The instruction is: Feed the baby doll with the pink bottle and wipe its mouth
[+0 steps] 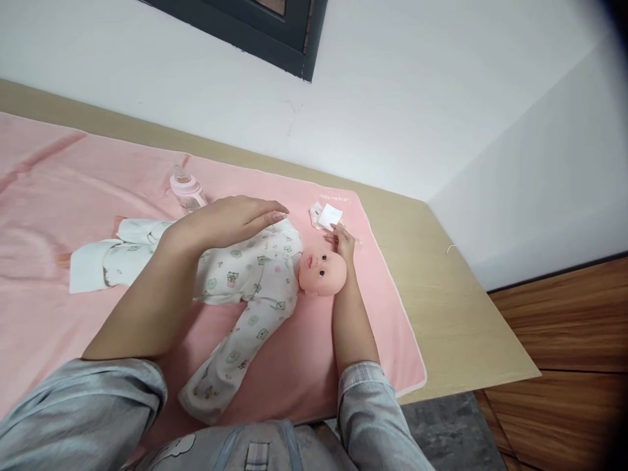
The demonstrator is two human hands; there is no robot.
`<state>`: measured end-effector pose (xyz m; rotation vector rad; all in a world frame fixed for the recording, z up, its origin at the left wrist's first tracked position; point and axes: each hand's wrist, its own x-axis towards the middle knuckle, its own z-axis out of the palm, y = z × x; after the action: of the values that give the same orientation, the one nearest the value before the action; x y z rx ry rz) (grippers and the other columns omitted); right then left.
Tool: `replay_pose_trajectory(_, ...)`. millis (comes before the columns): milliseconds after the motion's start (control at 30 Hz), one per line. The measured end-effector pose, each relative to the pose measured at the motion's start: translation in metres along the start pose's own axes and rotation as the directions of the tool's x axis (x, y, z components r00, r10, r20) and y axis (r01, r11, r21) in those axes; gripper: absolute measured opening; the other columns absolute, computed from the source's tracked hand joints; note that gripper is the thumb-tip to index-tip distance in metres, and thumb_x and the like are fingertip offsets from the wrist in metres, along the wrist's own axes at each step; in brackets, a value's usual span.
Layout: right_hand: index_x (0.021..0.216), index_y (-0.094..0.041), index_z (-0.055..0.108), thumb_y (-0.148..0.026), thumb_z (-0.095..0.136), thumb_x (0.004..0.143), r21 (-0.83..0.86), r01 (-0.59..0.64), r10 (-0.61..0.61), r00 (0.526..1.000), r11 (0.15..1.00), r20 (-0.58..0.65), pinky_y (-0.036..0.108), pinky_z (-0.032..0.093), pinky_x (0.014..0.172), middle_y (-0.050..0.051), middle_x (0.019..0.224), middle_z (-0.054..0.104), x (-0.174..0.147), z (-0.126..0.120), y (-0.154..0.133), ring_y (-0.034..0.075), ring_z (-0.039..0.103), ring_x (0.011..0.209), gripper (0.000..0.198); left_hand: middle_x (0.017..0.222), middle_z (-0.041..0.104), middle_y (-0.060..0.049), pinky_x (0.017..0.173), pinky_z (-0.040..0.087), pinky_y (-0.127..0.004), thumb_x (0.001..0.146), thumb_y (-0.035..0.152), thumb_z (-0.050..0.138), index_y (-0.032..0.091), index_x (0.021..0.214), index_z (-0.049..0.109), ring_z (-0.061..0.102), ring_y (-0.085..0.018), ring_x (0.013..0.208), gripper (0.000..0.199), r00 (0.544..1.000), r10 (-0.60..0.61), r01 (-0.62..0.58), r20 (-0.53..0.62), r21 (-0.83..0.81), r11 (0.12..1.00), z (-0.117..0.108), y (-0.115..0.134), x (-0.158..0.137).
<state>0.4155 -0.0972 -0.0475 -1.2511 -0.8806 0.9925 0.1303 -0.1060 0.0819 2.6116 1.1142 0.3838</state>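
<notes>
A bald baby doll [324, 273] in a white printed suit [235, 275] lies on its back, head to the right. My left hand [240, 219], fingers stretched out and together, is over the doll's upper body and holds nothing; whether it touches the suit is hard to tell. Beyond the doll's head, my right hand [345, 242] has its fingertips closed at the lower edge of a small white square sheet [330, 216]. A crumpled clear wrapper [315, 213] lies just beside the sheet. My right forearm passes close by the top of the doll's head.
A pink baby bottle [187, 191] with a clear cap is on the pink blanket [289, 366], beyond the doll's legs. The blanket covers much of a wooden table [456, 307]. A white wall [373, 118] with a dark window frame rises behind; wood-grain panels stand at right.
</notes>
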Motion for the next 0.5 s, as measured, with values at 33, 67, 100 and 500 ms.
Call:
replay_pose_trajectory(33, 0.124, -0.015, 0.057, -0.040, 0.059, 0.093, 0.009, -0.008, 0.008, 1.000, 1.000, -0.016, 0.042, 0.055, 0.091, 0.009, 0.124, 0.060, 0.002, 0.000, 0.002, 0.021, 0.062, 0.108, 0.040, 0.136, 0.060, -0.002, 0.104, 0.039, -0.035, 0.101, 0.056, 0.022, 0.026, 0.134, 0.059, 0.055, -0.027, 0.124, 0.058, 1.000, -0.004, 0.004, -0.001, -0.001, 1.000, 0.000, -0.002, -0.001)
replay_pose_trajectory(67, 0.122, -0.015, 0.059, -0.040, 0.059, 0.093, 0.019, -0.014, 0.015, 0.999, 1.000, -0.033, 0.041, 0.055, 0.090, 0.008, 0.121, 0.062, 0.004, 0.000, 0.003, 0.021, 0.062, 0.106, 0.039, 0.136, 0.060, -0.002, 0.104, 0.039, -0.035, 0.100, 0.057, 0.023, 0.026, 0.134, 0.059, 0.055, -0.028, 0.124, 0.058, 1.000, -0.009, 0.009, 0.003, -0.003, 1.000, -0.001, -0.003, -0.002)
replay_pose_trajectory(100, 0.118, -0.014, 0.061, -0.041, 0.059, 0.092, 0.028, -0.016, 0.017, 0.999, 0.999, -0.049, 0.038, 0.055, 0.089, 0.007, 0.117, 0.064, 0.007, -0.001, 0.005, 0.019, 0.063, 0.103, 0.037, 0.136, 0.060, -0.002, 0.105, 0.038, -0.036, 0.100, 0.057, 0.023, 0.026, 0.134, 0.059, 0.055, -0.028, 0.124, 0.058, 1.000, -0.015, 0.015, 0.008, -0.005, 1.000, -0.002, -0.003, -0.003)
replay_pose_trajectory(500, 0.074, -0.019, 0.067, -0.040, 0.080, 0.068, 0.122, 0.153, -0.170, 0.976, 0.981, 0.139, 0.029, 0.057, 0.083, 0.001, 0.081, 0.067, 0.003, -0.006, -0.043, 0.013, 0.065, 0.081, 0.025, 0.138, 0.058, -0.004, 0.104, 0.038, -0.033, 0.098, 0.047, 0.034, 0.020, 0.135, 0.055, 0.054, -0.026, 0.124, 0.050, 0.998, 0.023, -0.023, -0.066, -0.003, 1.000, 0.001, 0.000, 0.001)
